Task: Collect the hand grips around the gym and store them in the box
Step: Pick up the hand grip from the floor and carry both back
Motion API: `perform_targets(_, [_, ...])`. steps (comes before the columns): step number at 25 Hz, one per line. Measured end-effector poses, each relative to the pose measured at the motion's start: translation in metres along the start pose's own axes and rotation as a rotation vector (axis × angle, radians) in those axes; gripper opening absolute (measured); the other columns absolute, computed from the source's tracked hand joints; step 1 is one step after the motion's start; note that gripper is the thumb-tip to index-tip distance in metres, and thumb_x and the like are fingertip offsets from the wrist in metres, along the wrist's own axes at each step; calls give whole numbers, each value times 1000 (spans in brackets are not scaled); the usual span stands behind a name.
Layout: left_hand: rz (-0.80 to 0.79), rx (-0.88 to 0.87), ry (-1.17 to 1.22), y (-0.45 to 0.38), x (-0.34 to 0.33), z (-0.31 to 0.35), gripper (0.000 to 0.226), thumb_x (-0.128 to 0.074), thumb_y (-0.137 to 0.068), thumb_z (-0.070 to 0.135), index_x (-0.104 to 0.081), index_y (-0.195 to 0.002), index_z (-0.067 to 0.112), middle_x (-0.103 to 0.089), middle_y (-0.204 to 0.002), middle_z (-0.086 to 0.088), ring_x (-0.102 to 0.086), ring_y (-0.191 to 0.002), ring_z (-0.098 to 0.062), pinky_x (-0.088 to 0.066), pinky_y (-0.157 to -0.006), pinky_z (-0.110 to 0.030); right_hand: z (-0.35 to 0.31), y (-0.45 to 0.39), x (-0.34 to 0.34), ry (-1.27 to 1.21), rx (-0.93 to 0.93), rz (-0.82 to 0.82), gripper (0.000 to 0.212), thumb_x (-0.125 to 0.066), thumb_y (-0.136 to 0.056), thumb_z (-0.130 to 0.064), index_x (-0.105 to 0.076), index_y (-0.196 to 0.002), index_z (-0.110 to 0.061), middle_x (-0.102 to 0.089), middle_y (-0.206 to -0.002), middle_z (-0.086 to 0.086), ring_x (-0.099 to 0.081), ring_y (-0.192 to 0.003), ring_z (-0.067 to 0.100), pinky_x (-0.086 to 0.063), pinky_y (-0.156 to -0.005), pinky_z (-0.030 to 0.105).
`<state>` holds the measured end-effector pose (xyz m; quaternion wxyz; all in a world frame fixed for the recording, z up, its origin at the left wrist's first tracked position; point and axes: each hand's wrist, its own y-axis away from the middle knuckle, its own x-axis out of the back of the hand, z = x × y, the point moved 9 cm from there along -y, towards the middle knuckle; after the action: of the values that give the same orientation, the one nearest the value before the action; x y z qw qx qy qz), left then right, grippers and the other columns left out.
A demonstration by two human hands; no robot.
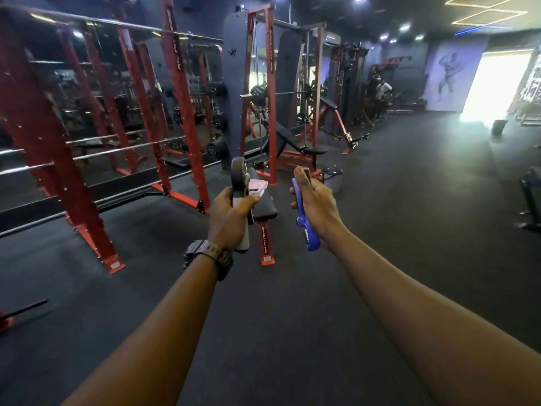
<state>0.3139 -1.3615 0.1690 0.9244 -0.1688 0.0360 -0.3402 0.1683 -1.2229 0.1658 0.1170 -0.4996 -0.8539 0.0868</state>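
Note:
Both my arms reach forward over the dark gym floor. My left hand (229, 218) is closed around a grey hand grip (238, 174), whose round top sticks up above my fingers and whose pale handle pokes out below my palm. My right hand (317, 208) is closed around a blue hand grip (306, 228), its lower end hanging below my fist. Just beyond my left hand a small pink and clear box (259, 187) rests on a black padded bench (265, 208). A watch sits on my left wrist.
Red power racks (181, 118) with steel bars line the left side in front of a mirror. An incline bench (292, 142) stands behind the flat bench. Open dark floor (409, 200) stretches right toward a bright doorway. People stand far back near machines.

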Motion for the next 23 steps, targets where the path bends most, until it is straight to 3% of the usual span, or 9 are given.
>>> perform_targets(4, [19,34,40,-111,-23,-69,30,-66,-77,32,-65,-105,20,-68,-89,0,-64,-85,-17,-53,-80,-40,40,-111,-24,9,20,-28,72,-49,-86,-73,-63,-96,-3,-61,-73,-1,-64,-69,11,-56,-66,41])
perform_targets(9, [36,67,87,-260,-47,-125,19,-66,-87,18,-63,-104,12,-66,-84,2,-63,-74,-11,-49,-62,-21,86,-254,-63,59,-3,-19,61,-49,-86,-73,-66,-90,-15,-65,-76,-4,-65,-69,10,-58,-71,47])
perform_targets(12, [22,72,52,-339,-63,-150,23,-66,-80,28,-64,-99,16,-68,-88,-4,-63,-80,-18,-48,-69,-31,100,-335,-77,55,-10,-16,64,-49,-84,-76,-67,-92,-15,-67,-80,-2,-66,-70,10,-59,-73,50])
perform_targets(17, [85,65,10,-463,-99,-206,34,-69,-61,45,-65,-87,24,-71,-86,-7,-65,-80,-21,-53,-72,-35,152,-473,-91,12,-21,-23,70,-49,-78,-80,-66,-88,-13,-65,-75,-2,-65,-71,15,-57,-69,48])
perform_targets(21, [101,104,-25,-555,-147,-258,26,-68,-68,36,-66,-90,22,-73,-90,-8,-68,-84,-24,-55,-74,-36,207,-589,-94,-34,-45,-55,80,-50,-74,-82,-64,-89,-5,-62,-72,1,-61,-72,19,-57,-71,53])
perform_targets(23, [133,136,-42,-602,-169,-278,28,-67,-70,33,-66,-93,19,-73,-88,-5,-68,-83,-21,-54,-75,-35,227,-648,-99,-32,-47,-103,74,-49,-82,-76,-64,-90,-4,-62,-71,1,-62,-70,17,-57,-73,53])
